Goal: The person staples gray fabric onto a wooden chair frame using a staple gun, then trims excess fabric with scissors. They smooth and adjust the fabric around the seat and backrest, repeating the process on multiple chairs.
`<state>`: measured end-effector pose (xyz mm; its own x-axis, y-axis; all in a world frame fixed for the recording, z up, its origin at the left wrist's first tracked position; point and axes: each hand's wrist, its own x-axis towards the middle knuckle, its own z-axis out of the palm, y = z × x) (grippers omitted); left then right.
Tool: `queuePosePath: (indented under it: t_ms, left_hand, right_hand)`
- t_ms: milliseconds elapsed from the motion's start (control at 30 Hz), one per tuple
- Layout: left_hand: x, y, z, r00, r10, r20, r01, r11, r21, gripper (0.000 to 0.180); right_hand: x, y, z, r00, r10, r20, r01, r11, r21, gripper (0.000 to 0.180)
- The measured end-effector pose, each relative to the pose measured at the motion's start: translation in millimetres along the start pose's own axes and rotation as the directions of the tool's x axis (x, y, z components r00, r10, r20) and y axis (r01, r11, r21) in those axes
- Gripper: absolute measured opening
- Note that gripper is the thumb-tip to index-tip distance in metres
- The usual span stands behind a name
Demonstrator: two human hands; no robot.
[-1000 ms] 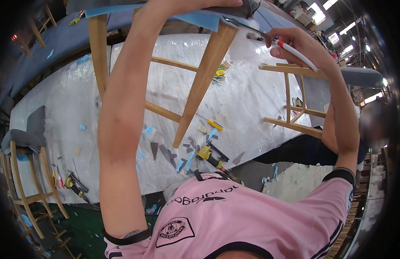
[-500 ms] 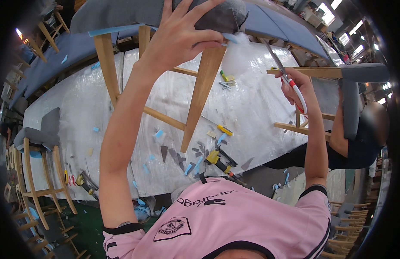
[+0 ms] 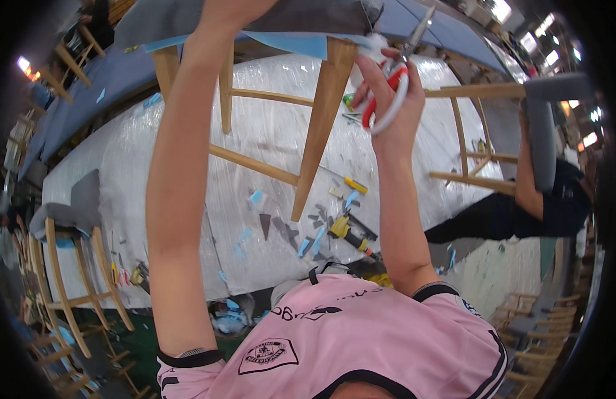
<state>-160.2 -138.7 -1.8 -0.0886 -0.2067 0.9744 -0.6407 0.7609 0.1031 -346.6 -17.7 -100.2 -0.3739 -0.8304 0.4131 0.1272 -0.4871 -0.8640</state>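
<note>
A chair with a grey cushioned seat [image 3: 168, 18] and wooden legs [image 3: 321, 120] stands in front of me, with a strip of light-blue sheet [image 3: 291, 44] showing along the seat's lower edge. My left hand [image 3: 236, 12] is up against the seat; its fingers are cut off by the top of the picture. My right hand [image 3: 397, 110] is closed on scissors [image 3: 402, 78] with red and white handles, their blades pointing up and away. They are beside the seat's right corner, next to a tuft of white stuffing [image 3: 375, 45].
On the plastic-covered table [image 3: 254, 126] lie a yellow-handled screwdriver [image 3: 354, 185], a yellow and black staple gun [image 3: 348, 229] and several grey and blue scraps. Another chair [image 3: 72, 219] stands at left. At right, a person [image 3: 547, 199] is beside a tipped chair [image 3: 544, 90].
My right hand has brought the scissors leftward and up to the seat's right corner. My left hand has moved up and left along the seat, and more blue sheet shows.
</note>
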Motion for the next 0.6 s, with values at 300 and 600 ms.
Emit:
queuePosePath:
  t_ms: [300, 600]
  left_hand:
    - [-15.1, 11.6, 19.9, 0.982, 0.036, 0.184, -0.020, 0.996, -0.090, 0.045]
    - [-19.5, 7.1, 19.2, 0.987, 0.084, 0.137, -0.079, 0.996, -0.043, 0.043]
  right_hand:
    - [-4.8, 0.8, 44.6, 0.973, -0.129, -0.192, 0.121, 0.991, -0.052, 0.055]
    - [6.2, 12.4, 52.3, 0.937, -0.140, -0.321, 0.113, 0.988, -0.104, 0.052]
